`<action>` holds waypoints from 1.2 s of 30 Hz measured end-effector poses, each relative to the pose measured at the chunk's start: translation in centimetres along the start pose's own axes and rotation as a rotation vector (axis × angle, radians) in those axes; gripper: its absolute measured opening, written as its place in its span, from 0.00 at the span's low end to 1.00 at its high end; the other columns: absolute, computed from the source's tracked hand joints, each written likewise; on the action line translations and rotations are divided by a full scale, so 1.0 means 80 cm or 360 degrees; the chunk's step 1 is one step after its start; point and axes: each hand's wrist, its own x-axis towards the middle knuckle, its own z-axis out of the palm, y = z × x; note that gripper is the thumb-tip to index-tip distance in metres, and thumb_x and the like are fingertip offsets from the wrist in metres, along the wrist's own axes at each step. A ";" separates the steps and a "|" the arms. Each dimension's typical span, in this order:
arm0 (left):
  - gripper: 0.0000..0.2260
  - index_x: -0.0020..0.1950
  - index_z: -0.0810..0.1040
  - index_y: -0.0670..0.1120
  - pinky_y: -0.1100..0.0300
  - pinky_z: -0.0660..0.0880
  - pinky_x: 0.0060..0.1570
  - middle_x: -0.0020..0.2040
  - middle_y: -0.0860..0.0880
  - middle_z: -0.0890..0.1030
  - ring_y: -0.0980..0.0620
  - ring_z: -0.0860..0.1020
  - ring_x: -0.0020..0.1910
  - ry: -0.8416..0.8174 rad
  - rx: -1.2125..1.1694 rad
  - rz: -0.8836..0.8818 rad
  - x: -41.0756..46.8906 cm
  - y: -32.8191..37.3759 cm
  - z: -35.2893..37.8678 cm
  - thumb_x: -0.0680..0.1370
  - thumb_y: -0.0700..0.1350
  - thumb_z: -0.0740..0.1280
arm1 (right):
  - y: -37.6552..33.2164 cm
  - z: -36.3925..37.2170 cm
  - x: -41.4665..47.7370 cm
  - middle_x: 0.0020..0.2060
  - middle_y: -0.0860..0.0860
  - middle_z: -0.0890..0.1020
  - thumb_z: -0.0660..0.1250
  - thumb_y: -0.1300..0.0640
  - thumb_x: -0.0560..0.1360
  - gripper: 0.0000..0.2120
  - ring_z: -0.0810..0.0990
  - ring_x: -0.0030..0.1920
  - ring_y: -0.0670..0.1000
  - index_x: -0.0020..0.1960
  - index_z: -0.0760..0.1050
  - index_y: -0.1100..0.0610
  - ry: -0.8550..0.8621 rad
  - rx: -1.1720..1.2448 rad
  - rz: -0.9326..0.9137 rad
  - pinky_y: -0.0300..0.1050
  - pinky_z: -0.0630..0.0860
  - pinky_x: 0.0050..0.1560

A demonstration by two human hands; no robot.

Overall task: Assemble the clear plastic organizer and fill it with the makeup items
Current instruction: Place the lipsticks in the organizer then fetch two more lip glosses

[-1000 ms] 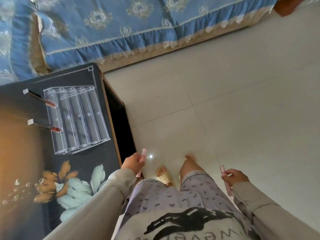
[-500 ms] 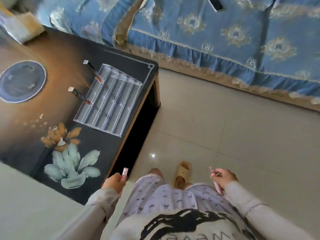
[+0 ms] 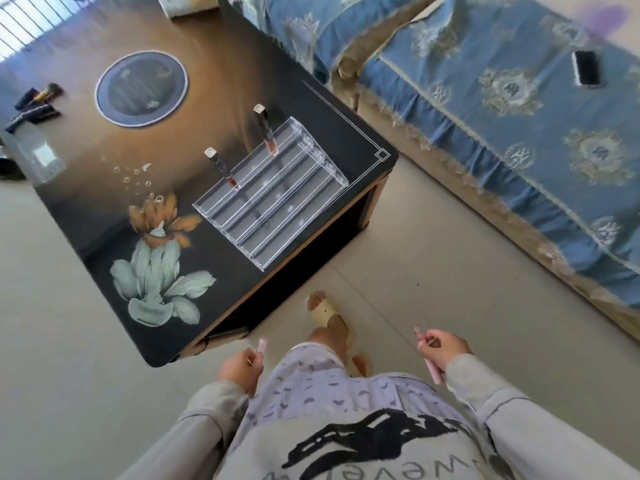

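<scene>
The clear plastic organizer (image 3: 273, 199), a stepped rack with several rows, stands on the dark painted coffee table (image 3: 166, 278) near its right corner. Two dark lip gloss tubes (image 3: 265, 131) (image 3: 220, 167) stand upright in its back row. My left hand (image 3: 240, 368) grips a pink tube (image 3: 262, 345) low beside my hip. A second pink tube (image 3: 428, 358) is held in my right hand (image 3: 443, 349) on the other side. Both hands hang over the floor, well short of the organizer.
Makeup brushes and dark tubes (image 3: 36, 105) lie at the table's far left by a clear box (image 3: 38, 157). A round dark mat (image 3: 142, 88) sits mid-table. A blue-covered sofa (image 3: 502, 116) with a phone (image 3: 586, 68) on it runs along the right. My sandalled foot (image 3: 325, 313) is on the tiled floor.
The view has swung left and back, bringing the whole table and organizer toward the centre. Both hands still hold their pink tubes at my sides.
</scene>
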 end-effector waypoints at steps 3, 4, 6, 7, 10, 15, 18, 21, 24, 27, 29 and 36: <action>0.20 0.29 0.66 0.48 0.59 0.67 0.41 0.26 0.47 0.73 0.44 0.75 0.37 0.0000 -0.0040 -0.0006 0.013 0.036 -0.022 0.79 0.55 0.56 | -0.020 -0.014 0.011 0.52 0.57 0.83 0.63 0.57 0.76 0.12 0.79 0.48 0.55 0.56 0.77 0.61 -0.0025 -0.0092 0.0040 0.36 0.67 0.44; 0.20 0.29 0.65 0.48 0.59 0.68 0.42 0.28 0.45 0.75 0.43 0.77 0.40 0.0010 -0.0037 0.0009 0.017 0.051 -0.030 0.79 0.55 0.55 | -0.027 -0.021 0.015 0.53 0.57 0.83 0.63 0.57 0.76 0.12 0.79 0.49 0.55 0.56 0.77 0.60 -0.0031 -0.0127 0.0054 0.35 0.66 0.43; 0.20 0.29 0.63 0.48 0.58 0.68 0.44 0.33 0.44 0.77 0.41 0.79 0.48 0.0024 -0.0026 0.0055 0.024 0.081 -0.048 0.80 0.54 0.55 | -0.039 -0.036 0.024 0.53 0.55 0.83 0.63 0.56 0.76 0.12 0.78 0.47 0.53 0.56 0.77 0.60 -0.0053 -0.0215 0.0076 0.34 0.66 0.43; 0.20 0.29 0.63 0.49 0.59 0.68 0.44 0.33 0.46 0.76 0.42 0.79 0.50 0.0025 -0.0048 0.0089 0.027 0.097 -0.057 0.80 0.53 0.55 | -0.046 -0.044 0.030 0.53 0.55 0.83 0.63 0.56 0.75 0.12 0.78 0.46 0.53 0.55 0.77 0.59 -0.0050 -0.0247 0.0080 0.35 0.66 0.42; 0.18 0.30 0.65 0.49 0.58 0.71 0.47 0.38 0.43 0.77 0.42 0.79 0.51 0.0031 -0.0111 0.0175 0.041 0.138 -0.087 0.79 0.53 0.57 | -0.071 -0.065 0.052 0.46 0.56 0.82 0.64 0.55 0.75 0.07 0.76 0.44 0.54 0.47 0.77 0.58 0.0003 -0.0303 0.0069 0.37 0.67 0.42; 0.16 0.31 0.67 0.49 0.60 0.68 0.44 0.44 0.40 0.80 0.41 0.78 0.49 0.0060 -0.0320 0.0119 0.055 0.162 -0.106 0.79 0.50 0.58 | -0.107 -0.084 0.084 0.38 0.55 0.78 0.65 0.57 0.74 0.06 0.73 0.40 0.52 0.39 0.73 0.57 0.0021 -0.0434 -0.0034 0.37 0.64 0.40; 0.16 0.30 0.66 0.51 0.61 0.65 0.44 0.41 0.44 0.77 0.45 0.75 0.45 0.0048 -0.0447 -0.0009 0.053 0.164 -0.100 0.78 0.48 0.59 | -0.137 -0.099 0.105 0.38 0.55 0.77 0.65 0.59 0.74 0.07 0.73 0.40 0.51 0.46 0.78 0.62 -0.0049 -0.0465 -0.0143 0.38 0.64 0.41; 0.17 0.30 0.64 0.51 0.61 0.65 0.43 0.43 0.42 0.79 0.44 0.78 0.51 0.0051 -0.0448 -0.0126 0.044 0.161 -0.087 0.79 0.48 0.58 | -0.170 -0.112 0.126 0.40 0.56 0.78 0.65 0.60 0.75 0.07 0.72 0.41 0.51 0.46 0.78 0.63 -0.0118 -0.0588 -0.0274 0.38 0.63 0.41; 0.18 0.30 0.62 0.51 0.56 0.71 0.48 0.41 0.43 0.77 0.42 0.78 0.51 0.0019 -0.0476 -0.0272 0.033 0.153 -0.072 0.79 0.46 0.59 | -0.209 -0.125 0.143 0.35 0.55 0.75 0.63 0.57 0.76 0.10 0.71 0.39 0.51 0.38 0.74 0.61 -0.0144 -0.0692 -0.0349 0.38 0.63 0.40; 0.17 0.30 0.63 0.51 0.53 0.73 0.49 0.36 0.45 0.75 0.44 0.75 0.45 0.0026 -0.0625 -0.0419 0.024 0.152 -0.067 0.79 0.44 0.60 | -0.254 -0.138 0.161 0.32 0.55 0.75 0.62 0.54 0.77 0.16 0.71 0.38 0.52 0.30 0.68 0.55 -0.0167 -0.0818 -0.0462 0.38 0.64 0.40; 0.16 0.30 0.64 0.51 0.54 0.73 0.48 0.42 0.41 0.79 0.41 0.78 0.48 0.0080 -0.0720 -0.0493 0.022 0.155 -0.061 0.78 0.44 0.61 | -0.283 -0.148 0.169 0.37 0.53 0.77 0.62 0.56 0.76 0.10 0.73 0.40 0.52 0.36 0.73 0.55 -0.0231 -0.0928 -0.0552 0.37 0.66 0.41; 0.06 0.39 0.74 0.46 0.57 0.73 0.45 0.46 0.39 0.82 0.43 0.79 0.43 0.0316 -0.1156 -0.0529 0.031 0.195 -0.059 0.76 0.43 0.65 | -0.367 -0.167 0.179 0.33 0.49 0.79 0.63 0.59 0.75 0.11 0.77 0.43 0.55 0.34 0.73 0.54 -0.0291 -0.1202 -0.0785 0.36 0.64 0.40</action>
